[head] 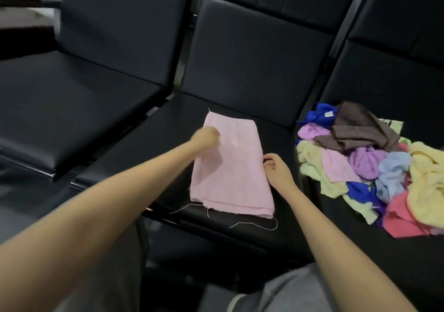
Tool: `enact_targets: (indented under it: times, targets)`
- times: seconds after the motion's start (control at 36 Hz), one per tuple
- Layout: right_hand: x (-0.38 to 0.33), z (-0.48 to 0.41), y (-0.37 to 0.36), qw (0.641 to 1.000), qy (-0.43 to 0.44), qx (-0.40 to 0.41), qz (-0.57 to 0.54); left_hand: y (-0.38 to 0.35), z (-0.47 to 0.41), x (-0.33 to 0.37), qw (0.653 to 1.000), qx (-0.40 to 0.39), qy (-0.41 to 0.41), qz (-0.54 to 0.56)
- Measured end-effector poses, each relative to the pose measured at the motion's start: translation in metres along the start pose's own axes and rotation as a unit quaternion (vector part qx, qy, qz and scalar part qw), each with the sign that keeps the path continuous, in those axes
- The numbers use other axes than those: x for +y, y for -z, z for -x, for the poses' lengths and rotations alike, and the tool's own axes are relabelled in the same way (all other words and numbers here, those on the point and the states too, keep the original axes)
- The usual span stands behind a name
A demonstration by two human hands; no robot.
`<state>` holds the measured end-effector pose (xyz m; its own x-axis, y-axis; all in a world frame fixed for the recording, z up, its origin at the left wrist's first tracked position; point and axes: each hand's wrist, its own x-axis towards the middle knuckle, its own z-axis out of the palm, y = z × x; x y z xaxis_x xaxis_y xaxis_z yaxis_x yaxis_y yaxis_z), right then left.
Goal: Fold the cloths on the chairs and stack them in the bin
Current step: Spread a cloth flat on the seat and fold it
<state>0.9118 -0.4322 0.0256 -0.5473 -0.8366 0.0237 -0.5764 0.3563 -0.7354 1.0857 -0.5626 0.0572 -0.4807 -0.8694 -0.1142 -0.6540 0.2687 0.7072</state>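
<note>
One pale pink woven cloth [235,174] lay part-folded into a long rectangle on the seat of the middle black padded chair [168,131]. The left hand [207,136] was over the cloth's far left corner, too blurred for me to tell whether its fingers were curled or flat. The right hand [276,167] sat at the right edge, fingers curled and seemingly nipping that edge against the thumb. A jumbled heap of coloured cloths [374,165] waited on the right-hand chair seat [336,215]; no bin was in view.

To my eye the fold wanted squaring first: pin the left side down, draw the right edge taut, smooth the layers, then bring the near end to the far end so the corners meet. Loose frayed threads [262,225] trailed off the near hem and might snag a finger.
</note>
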Motion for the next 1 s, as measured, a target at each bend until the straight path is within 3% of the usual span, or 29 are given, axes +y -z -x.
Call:
enact_targets:
  times: [0.06,0.17,0.25,0.31,0.44,0.58,0.64,0.69,0.78,0.89,0.94,1.0]
  targets:
    - [0.007,0.002,0.0,1.0,0.022,-0.018,0.012,0.011,-0.003,-0.034,0.995,0.027,-0.071,-0.064]
    - [0.007,0.002,0.014,0.989,0.029,-0.145,0.008,0.025,0.002,-0.069,0.982,-0.074,-0.113,-0.131]
    - [0.002,0.007,0.028,0.962,0.024,-0.258,0.087,0.029,0.01,-0.064,0.97,-0.147,-0.132,-0.143]
    - [0.003,0.011,0.033,0.947,0.025,-0.29,0.132,0.025,0.017,-0.061,0.954,-0.192,-0.124,-0.193]
    - [0.003,0.02,0.033,0.944,0.051,-0.282,0.163,0.015,0.037,-0.056,0.949,-0.173,-0.213,-0.152]
    - [-0.009,0.026,0.031,0.943,0.184,-0.204,0.189,0.014,0.039,-0.055,0.928,-0.217,-0.29,-0.09]
    - [-0.009,0.024,0.03,0.948,0.214,-0.171,0.162,0.016,0.042,-0.054,0.929,-0.235,-0.284,-0.031]
    - [-0.015,0.03,0.033,0.965,0.173,-0.172,0.096,0.018,0.044,-0.053,0.937,-0.235,-0.258,0.001]
    - [-0.015,0.034,0.041,0.958,0.12,-0.257,0.035,0.024,0.046,-0.047,0.933,-0.261,-0.25,0.008]
    - [-0.021,0.035,0.049,0.933,0.094,-0.345,-0.05,0.04,0.054,-0.039,0.902,-0.355,-0.246,0.023]
    - [-0.026,0.035,0.051,0.929,0.084,-0.332,-0.141,0.044,0.058,-0.032,0.894,-0.376,-0.231,0.077]
    - [-0.033,0.031,0.05,0.941,0.084,-0.249,-0.211,0.044,0.055,-0.025,0.909,-0.327,-0.204,0.161]
